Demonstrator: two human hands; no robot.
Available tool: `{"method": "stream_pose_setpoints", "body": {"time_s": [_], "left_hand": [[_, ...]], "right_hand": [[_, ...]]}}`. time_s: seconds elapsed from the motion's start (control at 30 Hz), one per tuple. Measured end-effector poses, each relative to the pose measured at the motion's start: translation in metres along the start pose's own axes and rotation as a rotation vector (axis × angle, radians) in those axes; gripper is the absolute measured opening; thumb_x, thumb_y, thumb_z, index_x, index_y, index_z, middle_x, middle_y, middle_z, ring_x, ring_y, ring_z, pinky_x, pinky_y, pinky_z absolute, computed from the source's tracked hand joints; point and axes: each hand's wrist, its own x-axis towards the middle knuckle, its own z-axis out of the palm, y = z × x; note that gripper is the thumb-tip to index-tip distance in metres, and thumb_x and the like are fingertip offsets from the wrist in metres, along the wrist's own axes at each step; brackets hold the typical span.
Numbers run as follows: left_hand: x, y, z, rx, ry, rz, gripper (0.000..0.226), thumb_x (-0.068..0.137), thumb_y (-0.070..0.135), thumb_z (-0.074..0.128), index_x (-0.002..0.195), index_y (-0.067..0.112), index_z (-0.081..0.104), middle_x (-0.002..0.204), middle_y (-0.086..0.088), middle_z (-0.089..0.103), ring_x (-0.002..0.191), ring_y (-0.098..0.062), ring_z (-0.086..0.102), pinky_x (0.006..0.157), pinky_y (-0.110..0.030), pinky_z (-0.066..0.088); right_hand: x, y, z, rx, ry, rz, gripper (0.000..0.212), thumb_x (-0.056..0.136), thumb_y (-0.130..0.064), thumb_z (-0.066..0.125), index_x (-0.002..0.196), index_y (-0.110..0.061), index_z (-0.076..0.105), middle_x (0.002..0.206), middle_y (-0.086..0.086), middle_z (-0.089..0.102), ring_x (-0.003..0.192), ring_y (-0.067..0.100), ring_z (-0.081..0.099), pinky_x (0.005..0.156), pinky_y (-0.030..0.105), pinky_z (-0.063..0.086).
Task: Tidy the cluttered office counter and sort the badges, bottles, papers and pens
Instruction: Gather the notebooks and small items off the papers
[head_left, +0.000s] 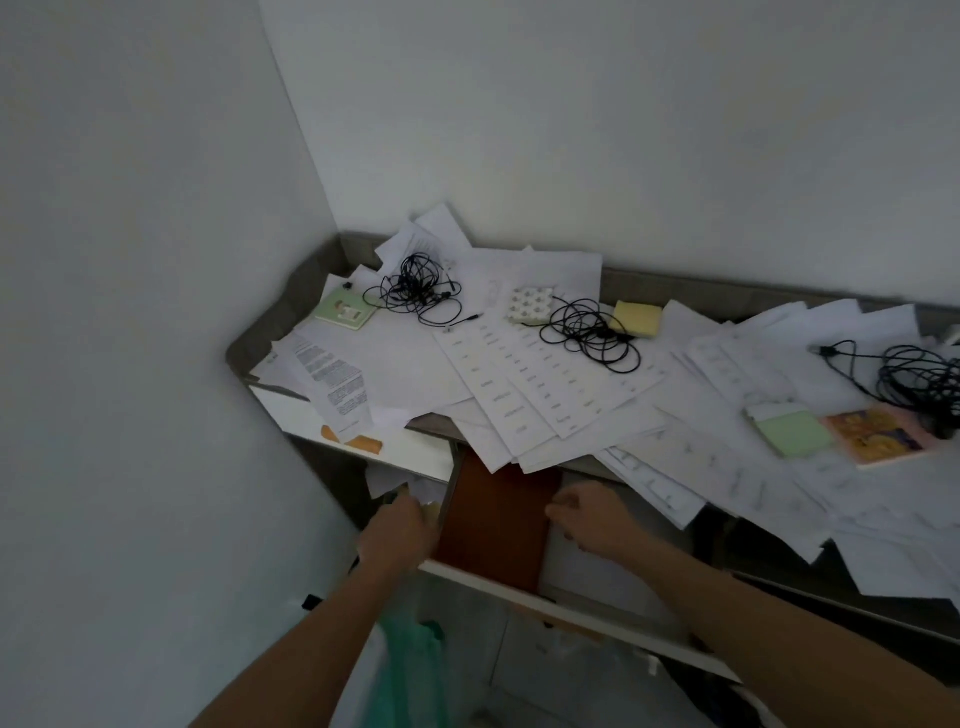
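Head view: left hand (402, 525) and right hand (589, 519) over open drawer (493, 519); cannot tell finger state. Beyond fingers, papers (405, 364) and cables (415, 291) unsorted; task looks barely begun.

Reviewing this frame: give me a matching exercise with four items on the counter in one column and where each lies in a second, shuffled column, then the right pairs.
Things
1. yellow note pad
2. green note pad
3. green card
4. patterned white block

Places
A. far-left corner of the counter, by the leftmost cable tangle
B. beside the colourful booklet, on its left
C. just right of the middle cable tangle
D. just left of the middle cable tangle

Pairs: 1-C, 2-B, 3-A, 4-D
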Motion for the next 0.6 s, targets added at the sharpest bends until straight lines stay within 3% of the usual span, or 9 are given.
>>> {"method": "stream_pose_setpoints", "body": {"time_s": [0.1,0.2,0.37,0.6], "left_hand": [[0.000,0.042,-0.022,-0.022,0.108,0.097,0.024,0.094,0.035,0.049,0.078,0.017,0.052,0.076,0.004,0.055,0.069,-0.012,0.056,0.063,-0.028,0.047],[0.013,0.079,-0.034,-0.084,0.132,0.214,0.020,0.094,0.035,0.052,0.086,0.017,0.055,0.080,0.003,0.055,0.076,-0.014,0.057,0.071,-0.032,0.050],[0.054,0.124,-0.038,-0.082,0.106,0.341,0.029,0.094,0.037,0.054,0.111,0.014,0.061,0.109,-0.005,0.062,0.094,-0.019,0.059,0.076,-0.027,0.045],[0.126,0.175,-0.035,-0.003,-0.032,0.473,0.043,0.094,0.039,0.055,0.130,0.017,0.049,0.129,-0.007,0.046,0.116,-0.019,0.048,0.087,-0.025,0.038]], "right_hand": [[-0.015,-0.010,-0.035,-0.017,0.184,-0.145,0.022,0.093,-0.031,0.061,0.105,-0.015,0.069,0.095,-0.002,0.068,0.088,0.015,0.066,0.074,0.029,0.053],[-0.015,-0.016,-0.076,-0.045,0.313,-0.176,0.021,0.092,-0.032,0.061,0.104,-0.017,0.071,0.095,-0.007,0.068,0.088,0.010,0.065,0.078,0.026,0.051],[0.008,-0.013,-0.129,-0.175,0.402,-0.076,0.031,0.091,-0.040,0.061,0.116,-0.023,0.065,0.109,-0.003,0.067,0.094,0.011,0.060,0.081,0.025,0.046],[0.070,-0.004,-0.162,-0.294,0.463,0.086,0.055,0.091,-0.044,0.058,0.141,-0.026,0.042,0.144,0.005,0.043,0.131,0.024,0.039,0.104,0.035,0.035]]}}
